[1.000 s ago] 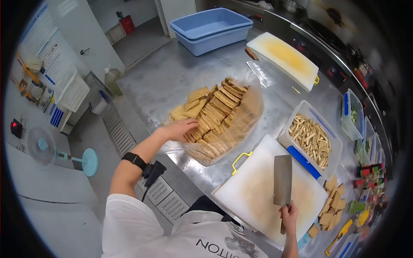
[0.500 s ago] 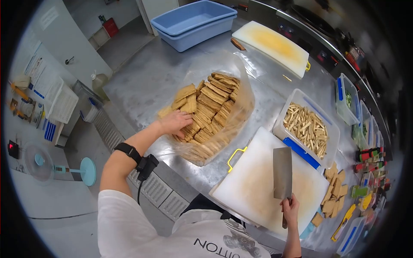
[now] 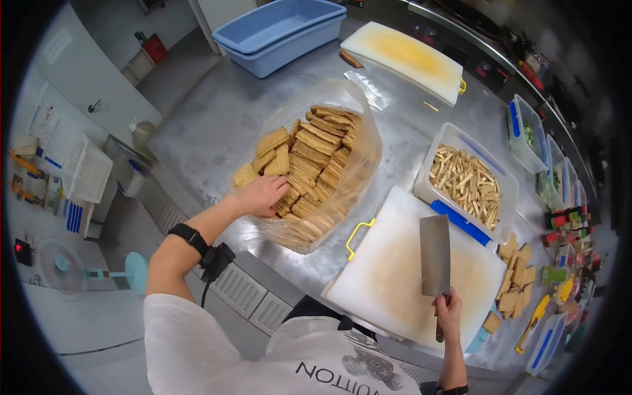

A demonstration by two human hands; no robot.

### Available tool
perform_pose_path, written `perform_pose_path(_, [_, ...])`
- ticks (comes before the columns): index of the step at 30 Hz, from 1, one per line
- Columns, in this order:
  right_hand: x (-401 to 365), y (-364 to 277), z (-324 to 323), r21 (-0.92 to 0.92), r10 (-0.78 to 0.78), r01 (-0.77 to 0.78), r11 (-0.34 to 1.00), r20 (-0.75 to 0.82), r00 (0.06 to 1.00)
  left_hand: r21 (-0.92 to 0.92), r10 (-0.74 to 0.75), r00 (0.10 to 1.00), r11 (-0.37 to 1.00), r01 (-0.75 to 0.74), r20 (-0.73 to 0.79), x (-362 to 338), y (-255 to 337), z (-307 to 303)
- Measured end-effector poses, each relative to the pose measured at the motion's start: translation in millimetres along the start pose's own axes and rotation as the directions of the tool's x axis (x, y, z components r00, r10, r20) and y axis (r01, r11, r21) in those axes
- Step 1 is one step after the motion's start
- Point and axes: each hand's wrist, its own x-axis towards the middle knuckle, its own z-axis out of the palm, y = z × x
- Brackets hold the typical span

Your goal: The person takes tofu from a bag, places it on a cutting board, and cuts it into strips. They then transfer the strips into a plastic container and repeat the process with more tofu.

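My left hand point(image 3: 260, 194) reaches into a clear plastic bag point(image 3: 365, 174) packed with brown, ridged slabs that look like dried tofu point(image 3: 315, 151). Its fingers curl down over slabs at the near left of the pack; the fingertips are partly hidden among them. In my right hand point(image 3: 449, 313) is the handle of a cleaver point(image 3: 434, 257). The broad blade points away from me over a white cutting board point(image 3: 368, 283) with a yellow handle. Beyond the board, a clear container point(image 3: 510, 197) holds many pale brown cut strips point(image 3: 464, 184).
Loose tan slabs point(image 3: 517, 280) lie right of the board near a yellow-handled tool point(image 3: 532, 322). Farther back are stacked blue tubs point(image 3: 283, 56), a second cutting board point(image 3: 401, 52) and a dark brown piece point(image 3: 351, 59). Lidded containers point(image 3: 526, 141) line the right side.
The view has shifted slightly, so the table items sit a little differently in frame. My left hand stays at the slabs in the bag, and the cleaver remains held over the board.
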Motion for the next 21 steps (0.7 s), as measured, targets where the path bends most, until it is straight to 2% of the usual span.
perform_pose_path(6, [-7, -6, 7, -0.048, -0.025, 0.023, 0.999, -0.039, 0.999, 0.022, -0.001, 1.000, 1.000, 0.001, 0.024, 2, 0, -4])
perform_pose_path(9, [-9, -6, 8, -0.052, -0.023, 0.020, 0.998, -0.055, 0.998, 0.020, -0.069, 0.995, 0.997, 0.068, 0.079, 3, 4, -5])
perform_pose_path(12, [-7, 3, 5, -0.053, -0.036, 0.033, 0.998, -0.056, 0.998, 0.135, -0.019, 0.986, 0.990, 0.042, -0.168, -10, 2, 22])
perform_pose_path(15, [-10, 0, 8, -0.049, -0.035, 0.032, 0.998, -0.069, 0.997, 0.108, -0.108, 0.992, 0.987, 0.115, -0.063, 0, 9, 9])
perform_pose_path(18, [-12, -4, 10, -0.059, -0.052, 0.048, 0.997, -0.080, 0.995, 0.113, -0.094, 0.996, 0.989, 0.093, 0.004, 9, 10, -2])
perform_pose_path(21, [-6, 6, 12, -0.105, -0.104, 0.095, 0.990, -0.083, 0.991, 0.053, -0.014, 0.989, 0.998, 0.022, -0.145, 2, 3, 3])
